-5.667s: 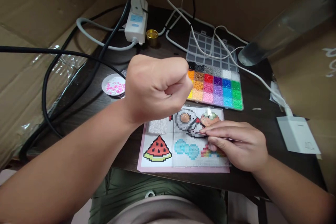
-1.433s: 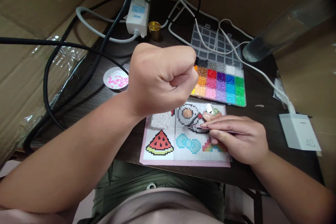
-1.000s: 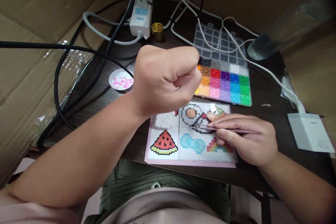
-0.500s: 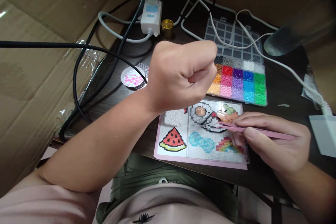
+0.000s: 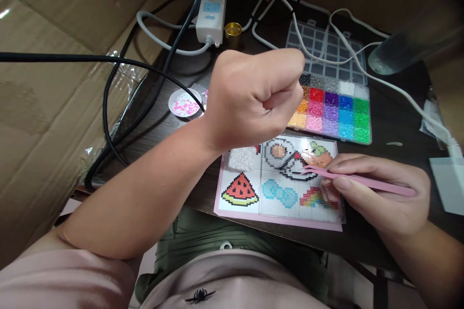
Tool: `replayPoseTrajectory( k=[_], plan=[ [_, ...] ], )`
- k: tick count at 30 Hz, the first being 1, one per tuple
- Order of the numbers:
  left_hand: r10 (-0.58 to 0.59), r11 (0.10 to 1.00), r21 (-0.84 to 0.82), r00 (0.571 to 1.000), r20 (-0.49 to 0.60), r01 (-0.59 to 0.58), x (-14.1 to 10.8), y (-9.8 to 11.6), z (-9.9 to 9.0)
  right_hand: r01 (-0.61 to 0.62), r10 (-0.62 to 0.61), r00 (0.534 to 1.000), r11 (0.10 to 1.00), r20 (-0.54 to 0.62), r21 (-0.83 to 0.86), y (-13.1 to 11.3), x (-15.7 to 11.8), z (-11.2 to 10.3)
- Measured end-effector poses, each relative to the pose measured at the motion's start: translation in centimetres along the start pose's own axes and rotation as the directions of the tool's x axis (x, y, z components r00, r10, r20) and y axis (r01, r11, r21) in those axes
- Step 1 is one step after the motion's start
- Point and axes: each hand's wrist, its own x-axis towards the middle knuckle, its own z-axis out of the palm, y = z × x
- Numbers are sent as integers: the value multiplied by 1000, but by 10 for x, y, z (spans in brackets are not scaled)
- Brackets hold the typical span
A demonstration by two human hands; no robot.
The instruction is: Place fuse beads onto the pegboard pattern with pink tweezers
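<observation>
My left hand (image 5: 253, 99) is a closed fist raised over the table, its fingertips hidden. Pink tweezers (image 5: 373, 184) are pinched in my right hand (image 5: 387, 193), their tips over the black and white figure (image 5: 299, 169) on a clear pegboard. Under the board lies a pattern sheet with a pink border (image 5: 277, 222), showing a watermelon slice (image 5: 239, 190). Blue beads (image 5: 280, 193) and rainbow beads (image 5: 319, 198) sit on the pegboard's lower part. A clear pack of white beads (image 5: 241, 158) rests on the sheet below my left fist.
Behind the sheet is an open bead box (image 5: 331, 111) with many colours. A white dish (image 5: 184, 103) of pink and white beads stands left. Beyond are a gold cup (image 5: 233, 34), a power strip (image 5: 211, 19) and cables. Cardboard walls (image 5: 54, 82) surround the table.
The view has shifted slightly. The tweezers have turned a little in my right hand, their tips still over the same figure. My left hand remains a fist.
</observation>
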Motion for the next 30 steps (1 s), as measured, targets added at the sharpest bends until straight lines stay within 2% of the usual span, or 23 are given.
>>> replayPoseTrajectory(
  k=[4,7,9,12,18,24,27,30],
  plan=[
    [15,1000,-20,1000,-23,-15,0,0,1,-47,45,999,995,-25,-93,5,-7,1],
    [16,1000,21,1000,2,-16,-1,-3,3,-72,66,997,985,-43,-158,8,-9,1],
    [24,998,54,999,23,-25,0,-4,4,-30,22,999,976,-40,-217,8,-7,1],
    [16,998,61,998,55,-19,0,-1,3,67,-58,997,962,43,-265,7,-2,-2],
    [11,1000,13,1000,13,-11,1,2,2,173,-147,981,958,128,-229,6,4,-4],
    [-51,998,52,997,66,47,-2,-4,4,171,-151,976,978,159,-117,5,4,-3],
    [-68,996,71,993,94,61,-3,-5,4,163,-142,977,978,161,-126,3,5,-3],
    [-49,995,87,993,105,40,-3,-5,3,220,-201,970,966,140,-138,5,6,-2]
  ],
)
